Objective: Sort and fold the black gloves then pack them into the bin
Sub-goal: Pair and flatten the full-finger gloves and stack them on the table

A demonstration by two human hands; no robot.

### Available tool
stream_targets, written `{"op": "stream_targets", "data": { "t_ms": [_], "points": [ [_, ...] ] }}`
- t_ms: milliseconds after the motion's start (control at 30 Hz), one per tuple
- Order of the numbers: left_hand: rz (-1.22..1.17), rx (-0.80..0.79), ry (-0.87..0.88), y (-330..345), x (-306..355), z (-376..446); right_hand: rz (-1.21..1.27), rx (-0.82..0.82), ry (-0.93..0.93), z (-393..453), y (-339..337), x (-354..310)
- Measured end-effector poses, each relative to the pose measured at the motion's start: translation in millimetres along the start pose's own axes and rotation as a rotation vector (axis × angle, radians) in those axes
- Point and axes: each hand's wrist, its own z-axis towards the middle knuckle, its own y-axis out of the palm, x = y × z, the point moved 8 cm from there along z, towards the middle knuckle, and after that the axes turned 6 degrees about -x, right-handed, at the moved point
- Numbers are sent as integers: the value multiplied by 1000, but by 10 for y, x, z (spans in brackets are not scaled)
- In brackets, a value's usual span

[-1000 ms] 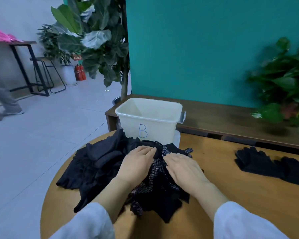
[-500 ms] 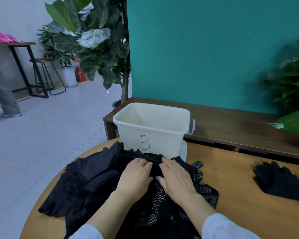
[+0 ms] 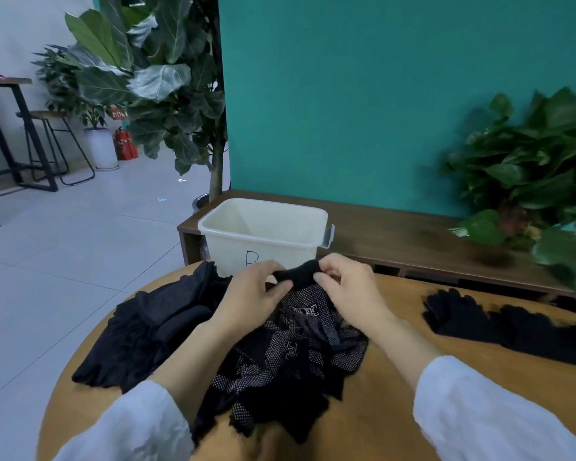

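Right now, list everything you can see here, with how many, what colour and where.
Glove with white dots: one, black, lifted at its cuff over the pile.
Glove pile: count unclear, black, table centre and left.
Separate gloves: count unclear, black, table right.
Bin: one, white, blue letter, behind the pile.
Table: one, round, wood.
Bench: one, dark wood, by the teal wall.
Plants: large-leaved tree back left, leafy plant on the right.
Fire extinguisher: red, far left floor.
Left hand: pinches the cuff.
Right hand: pinches the cuff.
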Motion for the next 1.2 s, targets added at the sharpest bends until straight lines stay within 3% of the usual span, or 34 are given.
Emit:
{"op": "stream_targets", "data": {
  "t_ms": [133, 500, 600, 733, 800, 933, 1200],
  "points": [
    [-325, -79, -16, -20, 444, -23, 178, 13, 43, -211, -498, -130],
    [-400, -123, -36, 263, 1228, -430, 284, 134, 123, -1049, -1142, 19],
    [-362, -77, -63, 323, 1327, -454, 301, 191, 134, -1221, -1282, 41],
    [-227, 98, -44, 275, 1525, -548, 272, 264, 155, -1357, -1453, 68],
    [-232, 84, 3, 330, 1652, -585, 269, 292, 163, -1402, -1525, 63],
    [-329, -122, 129, 597, 1955, -679, 311, 263, 117, -1485, -1607, -50],
    [-453, -52, 171, 601, 2124, -661, 351, 174, -1, -1618, -1710, -190]
  ]
}}
